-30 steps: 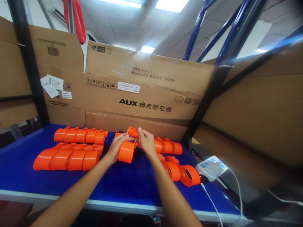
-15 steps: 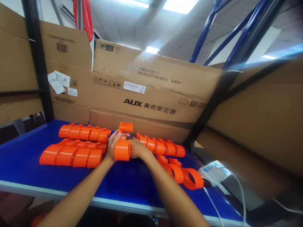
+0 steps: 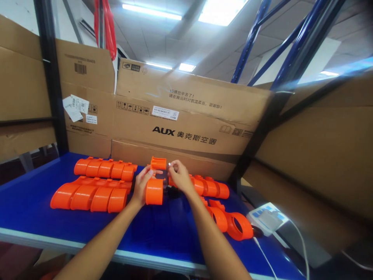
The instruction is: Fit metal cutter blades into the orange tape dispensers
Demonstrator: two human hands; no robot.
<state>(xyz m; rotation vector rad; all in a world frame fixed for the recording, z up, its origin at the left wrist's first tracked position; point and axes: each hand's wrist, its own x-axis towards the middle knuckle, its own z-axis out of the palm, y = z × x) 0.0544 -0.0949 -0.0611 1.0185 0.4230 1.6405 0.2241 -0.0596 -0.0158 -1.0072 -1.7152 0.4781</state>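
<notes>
- Hands first: both are up over the blue tabletop (image 3: 29, 210), meeting right in front of the AUX carton (image 3: 186, 124), below its printed logo.
- Left hand (image 3: 142, 186) is wrapped around the left side of an orange housing (image 3: 154, 194), fingers curled, thumb laid across the top. A firm hold.
- That orange housing stands at the foot of the AUX carton, its round end facing the camera and a squarish orange clip at its far end, nearest the carton.
- Right hand (image 3: 181, 178) is at the housing's right side, thumb and forefinger drawn into a tight pinch up by the clip. Whether anything sits in that pinch is too small to tell.
- Between the two hands a dark part shows on the housing; its detail is not clear.
- Below the AUX carton's left end lies a row of ribbed orange segments (image 3: 105, 169), and nearer the camera a wider orange row (image 3: 90, 197).
- Along the carton's lower right edge, behind the right hand, runs an orange chain of segments (image 3: 211, 187).
- Further out from the carton's right end sit linked orange rings (image 3: 233, 224), with a white keypad device (image 3: 266, 218) and its white cable (image 3: 301, 243) just beyond them.
- Paper labels (image 3: 75, 108) hang off the box beside the carton's left end.
</notes>
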